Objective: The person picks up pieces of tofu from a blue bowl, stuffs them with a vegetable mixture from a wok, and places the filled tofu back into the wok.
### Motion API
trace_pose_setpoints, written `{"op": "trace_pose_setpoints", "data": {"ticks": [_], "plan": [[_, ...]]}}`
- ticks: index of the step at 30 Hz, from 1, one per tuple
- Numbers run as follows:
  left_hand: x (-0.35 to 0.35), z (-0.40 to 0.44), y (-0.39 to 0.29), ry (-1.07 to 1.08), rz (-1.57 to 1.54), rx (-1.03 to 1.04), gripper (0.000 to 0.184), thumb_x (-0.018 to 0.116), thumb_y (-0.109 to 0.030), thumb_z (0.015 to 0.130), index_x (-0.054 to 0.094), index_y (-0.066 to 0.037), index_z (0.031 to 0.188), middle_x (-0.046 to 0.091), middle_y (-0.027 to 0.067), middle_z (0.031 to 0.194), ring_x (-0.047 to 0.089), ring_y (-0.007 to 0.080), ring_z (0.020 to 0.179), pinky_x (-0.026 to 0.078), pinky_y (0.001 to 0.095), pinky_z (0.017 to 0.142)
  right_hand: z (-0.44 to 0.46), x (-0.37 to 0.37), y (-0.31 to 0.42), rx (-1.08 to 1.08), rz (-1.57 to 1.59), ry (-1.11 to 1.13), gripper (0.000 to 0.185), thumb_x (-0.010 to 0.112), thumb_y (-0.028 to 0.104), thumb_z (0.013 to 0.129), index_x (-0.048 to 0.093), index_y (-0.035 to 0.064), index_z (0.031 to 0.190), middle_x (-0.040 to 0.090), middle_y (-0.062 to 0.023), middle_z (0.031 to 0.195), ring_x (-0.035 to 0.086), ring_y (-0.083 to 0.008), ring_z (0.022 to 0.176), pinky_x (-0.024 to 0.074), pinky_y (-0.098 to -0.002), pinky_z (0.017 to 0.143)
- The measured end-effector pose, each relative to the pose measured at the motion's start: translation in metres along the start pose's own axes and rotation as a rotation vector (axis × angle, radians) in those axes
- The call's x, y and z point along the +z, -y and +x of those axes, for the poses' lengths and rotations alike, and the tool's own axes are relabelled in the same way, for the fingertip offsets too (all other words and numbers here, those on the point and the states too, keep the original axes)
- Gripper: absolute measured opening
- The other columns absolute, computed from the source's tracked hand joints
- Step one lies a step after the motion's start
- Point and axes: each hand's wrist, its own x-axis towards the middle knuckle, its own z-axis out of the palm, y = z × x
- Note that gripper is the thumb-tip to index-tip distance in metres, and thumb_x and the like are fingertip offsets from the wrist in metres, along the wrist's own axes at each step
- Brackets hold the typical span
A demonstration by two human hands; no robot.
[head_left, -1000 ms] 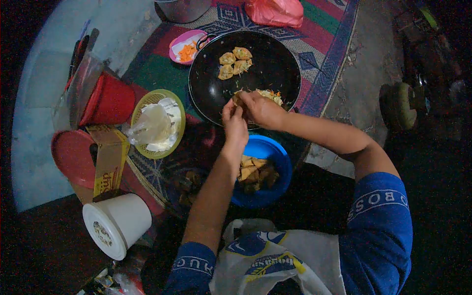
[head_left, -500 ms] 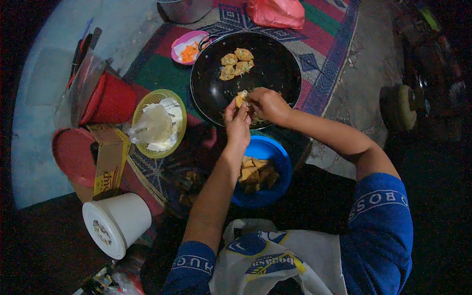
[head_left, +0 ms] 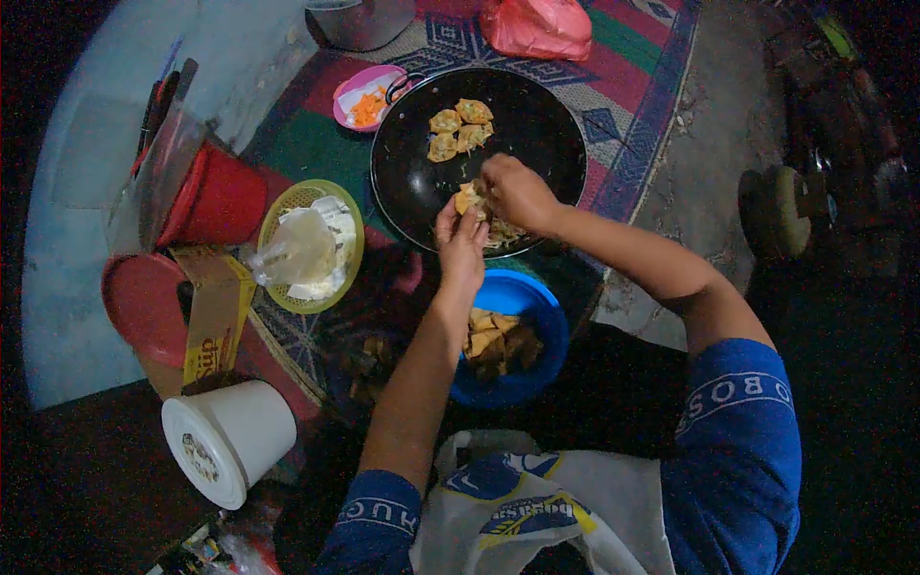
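My left hand pinches a golden fried tofu piece over the near edge of the black wok. Right beside it is my right hand, its fingers bunched at the tofu's opening; whatever they hold is hidden. Pale shredded filling lies in the wok under my hands. Toward the wok's far side sit several stuffed tofu pieces in a cluster. More fried tofu fills a blue basin close to my body.
Left of the wok stands a yellow-green basket with a plastic bag in it. A pink bowl of orange shreds touches the wok's far left. Further left are a red bucket, a carton and a white lidded tub. A red bag lies behind.
My right hand has shifted slightly up and stays at the tofu's opening, uncovering more filling in the wok. My left hand keeps its hold on the tofu piece.
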Motion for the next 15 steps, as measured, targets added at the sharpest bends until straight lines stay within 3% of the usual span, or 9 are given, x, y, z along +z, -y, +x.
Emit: {"op": "trace_pose_setpoints", "data": {"ticks": [4,6,10,13,15], "plan": [[0.0,-0.002,-0.003,0.107,-0.08,0.024,0.036,0.054,-0.007,0.078,0.04,-0.014,0.11,0.045,0.0014,0.098,0.046,0.0126,0.086,0.04,0.0256,0.071,0.003,-0.004,-0.004,0.05,0.196,-0.052,0.02,0.057,0.007,0.06,0.054,0.0002,0.078,0.051,-0.0159,0.082,0.052,-0.0322,0.076,0.0442,-0.0385,0.067],[0.0,-0.001,-0.002,0.135,-0.074,0.024,0.035,0.054,-0.009,0.078,0.04,-0.015,0.11,0.044,0.0005,0.097,0.045,0.0121,0.09,0.039,0.0257,0.074,-0.001,-0.001,-0.002,0.035,0.251,0.067,0.02,0.059,0.004,0.061,0.055,0.0018,0.08,0.051,-0.0137,0.082,0.053,-0.0293,0.073,0.0448,-0.0355,0.059],[-0.004,0.002,0.0,0.12,-0.02,0.04,0.032,0.054,-0.01,0.079,0.042,-0.014,0.108,0.045,-0.0019,0.096,0.045,0.009,0.084,0.038,0.0231,0.069,-0.009,0.009,0.0,-0.155,0.055,0.063,0.019,0.057,0.002,0.062,0.055,0.0012,0.081,0.052,-0.0133,0.082,0.054,-0.0283,0.074,0.0452,-0.0345,0.059],[-0.008,0.003,0.0,0.132,0.005,0.041,0.03,0.054,-0.012,0.079,0.043,-0.014,0.107,0.045,-0.0029,0.095,0.045,0.0079,0.083,0.037,0.0221,0.067,-0.01,0.008,0.005,-0.24,-0.016,-0.021,0.015,0.055,0.001,0.063,0.055,0.0016,0.078,0.052,-0.0127,0.079,0.053,-0.0278,0.072,0.0449,-0.0349,0.059],[-0.008,0.003,0.001,0.132,0.013,0.031,0.03,0.054,-0.012,0.079,0.043,-0.013,0.107,0.045,-0.0032,0.094,0.045,0.0078,0.083,0.037,0.0217,0.067,-0.005,0.002,0.004,-0.174,-0.024,0.171,0.014,0.055,0.006,0.063,0.055,0.0026,0.077,0.05,-0.0132,0.079,0.049,-0.0295,0.081,0.0428,-0.0379,0.07]]}}
